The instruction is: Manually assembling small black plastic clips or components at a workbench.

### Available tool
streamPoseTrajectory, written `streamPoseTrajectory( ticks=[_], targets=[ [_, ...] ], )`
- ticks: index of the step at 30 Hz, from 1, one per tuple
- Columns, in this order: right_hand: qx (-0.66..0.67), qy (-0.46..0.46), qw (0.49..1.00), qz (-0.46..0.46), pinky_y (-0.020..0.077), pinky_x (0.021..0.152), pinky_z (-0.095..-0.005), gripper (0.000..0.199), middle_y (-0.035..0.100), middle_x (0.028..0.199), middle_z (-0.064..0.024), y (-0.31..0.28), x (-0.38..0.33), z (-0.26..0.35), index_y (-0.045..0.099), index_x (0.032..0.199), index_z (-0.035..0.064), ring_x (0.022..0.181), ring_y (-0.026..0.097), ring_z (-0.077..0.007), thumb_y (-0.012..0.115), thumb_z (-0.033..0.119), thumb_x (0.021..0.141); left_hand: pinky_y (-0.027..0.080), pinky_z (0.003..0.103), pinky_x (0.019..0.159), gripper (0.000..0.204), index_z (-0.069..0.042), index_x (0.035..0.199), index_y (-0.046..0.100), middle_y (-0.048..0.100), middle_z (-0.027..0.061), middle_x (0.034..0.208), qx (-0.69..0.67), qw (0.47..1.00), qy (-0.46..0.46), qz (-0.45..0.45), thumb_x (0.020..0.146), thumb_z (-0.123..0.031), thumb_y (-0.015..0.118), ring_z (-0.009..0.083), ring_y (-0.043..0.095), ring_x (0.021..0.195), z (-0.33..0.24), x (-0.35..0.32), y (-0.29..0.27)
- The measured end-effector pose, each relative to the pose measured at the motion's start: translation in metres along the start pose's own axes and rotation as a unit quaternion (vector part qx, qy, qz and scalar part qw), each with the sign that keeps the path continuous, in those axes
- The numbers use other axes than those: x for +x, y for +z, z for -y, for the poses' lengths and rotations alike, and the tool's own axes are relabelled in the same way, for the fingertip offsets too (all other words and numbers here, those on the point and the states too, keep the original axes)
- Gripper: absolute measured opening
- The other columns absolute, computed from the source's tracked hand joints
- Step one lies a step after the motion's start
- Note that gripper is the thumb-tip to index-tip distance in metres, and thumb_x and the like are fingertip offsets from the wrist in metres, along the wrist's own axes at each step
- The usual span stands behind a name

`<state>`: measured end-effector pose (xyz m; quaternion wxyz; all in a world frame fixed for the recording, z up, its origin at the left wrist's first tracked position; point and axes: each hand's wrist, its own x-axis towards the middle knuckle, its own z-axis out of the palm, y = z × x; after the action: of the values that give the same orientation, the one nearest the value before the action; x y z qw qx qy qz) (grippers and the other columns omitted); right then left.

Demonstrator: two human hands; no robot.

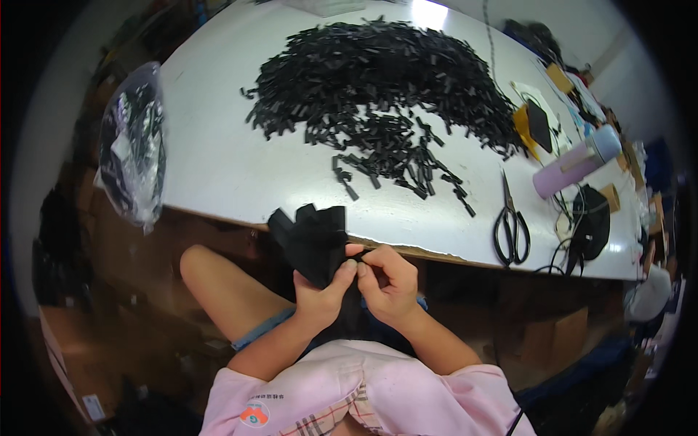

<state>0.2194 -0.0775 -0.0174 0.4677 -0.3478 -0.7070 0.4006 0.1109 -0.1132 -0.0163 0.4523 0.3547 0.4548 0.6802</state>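
A bunch of flat black strips [313, 240], fanned out at the top, is gripped in my left hand [320, 298] just in front of the table's near edge. My right hand [391, 285] is closed beside it, thumb and forefinger pinching a thin black end at the bunch's right side. The two thumbs nearly meet there. Whether that thin end is part of a strip or a separate tie, I cannot tell. Beyond my hands, a large heap of short black strips [378, 65] covers the far middle of the white table [211, 160], with looser pieces spilling toward me.
Black-handled scissors [511, 229] lie on the right, near the table's edge. Behind them are a lilac bottle [574, 163], a dark phone-like device [538, 123] on a yellow stand, and cables. A clear plastic bag of black items [133, 152] hangs over the left edge. Cardboard boxes [556, 338] stand below.
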Motion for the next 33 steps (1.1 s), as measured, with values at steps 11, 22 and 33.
streamPoseTrajectory(
  ticks=[11,22,33],
  targets=[
    [0.187,0.141,0.969,0.079,0.0299,0.043,-0.0168,0.007,0.045,0.059,0.0016,-0.007,-0.004,-0.005,0.050,0.078,-0.0012,0.050,0.039,-0.0033,0.049,0.006,0.080,0.044,0.024,0.072,0.017,0.000,0.092,0.056,0.057,0.0047,0.090,-0.008,0.999,-0.008,0.052,0.075,0.000,0.055,0.0092,0.053,0.080,-0.008,0.000,-0.008],
    [0.351,0.232,0.900,0.113,0.0316,0.039,-0.0174,0.011,0.049,0.065,-0.0012,-0.005,-0.004,-0.018,0.051,0.087,-0.0014,0.046,0.040,-0.0040,0.048,0.009,0.083,0.044,0.024,0.072,0.024,0.000,0.098,0.052,0.056,0.0055,0.089,0.079,0.990,0.021,0.113,0.075,-0.001,0.057,0.0110,0.053,0.081,-0.003,0.008,-0.019],
    [0.135,0.089,0.980,0.112,0.0311,0.044,-0.0159,0.011,0.051,0.068,-0.0030,-0.018,0.022,-0.018,0.052,0.078,-0.0019,0.053,0.041,-0.0034,0.058,-0.004,0.069,0.037,0.017,0.046,0.012,-0.003,0.087,0.054,0.052,0.0013,0.076,0.078,0.993,-0.037,0.080,0.077,-0.008,0.057,0.0056,0.046,0.056,0.003,0.014,-0.016]
  ],
)
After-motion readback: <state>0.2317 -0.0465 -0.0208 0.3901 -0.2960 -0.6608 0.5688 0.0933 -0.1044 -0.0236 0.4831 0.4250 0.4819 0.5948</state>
